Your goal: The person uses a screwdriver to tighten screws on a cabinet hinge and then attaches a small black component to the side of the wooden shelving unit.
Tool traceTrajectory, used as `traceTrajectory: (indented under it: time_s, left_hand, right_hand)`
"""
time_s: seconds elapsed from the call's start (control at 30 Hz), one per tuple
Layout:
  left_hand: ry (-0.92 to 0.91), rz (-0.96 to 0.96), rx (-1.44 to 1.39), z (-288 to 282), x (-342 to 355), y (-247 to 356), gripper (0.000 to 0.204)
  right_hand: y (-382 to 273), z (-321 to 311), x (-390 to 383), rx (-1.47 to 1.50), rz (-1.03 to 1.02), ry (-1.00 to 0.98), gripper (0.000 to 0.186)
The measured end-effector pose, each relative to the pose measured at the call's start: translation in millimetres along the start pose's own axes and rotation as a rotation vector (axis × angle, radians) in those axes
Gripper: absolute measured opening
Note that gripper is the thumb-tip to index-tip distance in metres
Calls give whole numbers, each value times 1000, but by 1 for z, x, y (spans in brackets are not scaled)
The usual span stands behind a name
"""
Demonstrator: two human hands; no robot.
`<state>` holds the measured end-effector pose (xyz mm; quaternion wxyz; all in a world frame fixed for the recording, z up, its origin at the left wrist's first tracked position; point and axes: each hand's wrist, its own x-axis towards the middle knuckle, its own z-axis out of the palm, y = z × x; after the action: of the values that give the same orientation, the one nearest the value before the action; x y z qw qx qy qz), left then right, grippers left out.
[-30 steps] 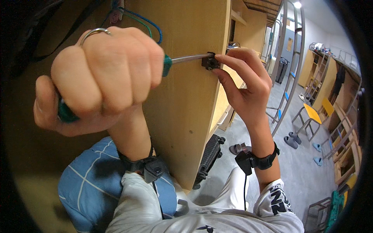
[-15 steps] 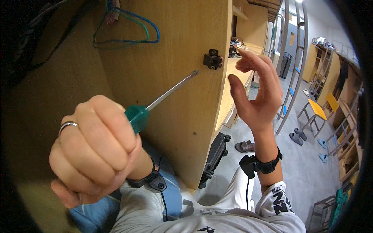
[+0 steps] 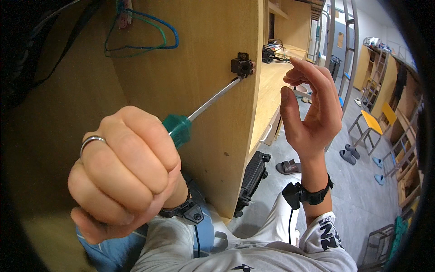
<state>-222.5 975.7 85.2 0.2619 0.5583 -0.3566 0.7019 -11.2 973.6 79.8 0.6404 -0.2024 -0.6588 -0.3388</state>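
Note:
My left hand (image 3: 124, 170) is closed in a fist round the green handle of a screwdriver (image 3: 181, 128). The metal shaft slants up to the right, and its tip meets the lower part of a small dark latch (image 3: 241, 66). That latch is fixed to the wooden panel (image 3: 195, 45) near its right edge. I cannot tell whether the tip sits in a screw. Beyond the panel's edge my right hand (image 3: 312, 109) is raised, its fingers curved and thumb apart, holding nothing. Dark bands with small devices are on both wrists.
Blue and green hangers (image 3: 170, 36) hang at the upper left. Past the panel are a wooden desk (image 3: 272, 86), a black suitcase (image 3: 251, 181) and a brown sandal (image 3: 288, 167) on the floor. A yellow chair (image 3: 371, 122) and a ladder (image 3: 350, 59) stand farther right.
My left hand has moved right, bringing the screwdriver's tip from below and left of the latch up to it. My right hand has shifted slightly right and down. The whole view has shifted a little.

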Motion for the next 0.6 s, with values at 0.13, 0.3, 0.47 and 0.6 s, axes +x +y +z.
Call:
traceTrajectory:
  time_s: [0.13,0.3,0.47,0.6]
  left_hand:
    - [5,14,8,2,2,1,38]
    - [-505,-34,-218,-26,17,-8,30]
    - [-751,-53,-381,-30,31,-17,23]
    - [-710,-27,-260,-32,34,-10,27]
  right_hand:
    - [-4,1,1,13,5,-3,37]
    - [-23,-6,5,-24,-15,-120,31]
    - [-67,37,17,195,-223,-240,27]
    - [-81,50,25,211,-241,-237,27]
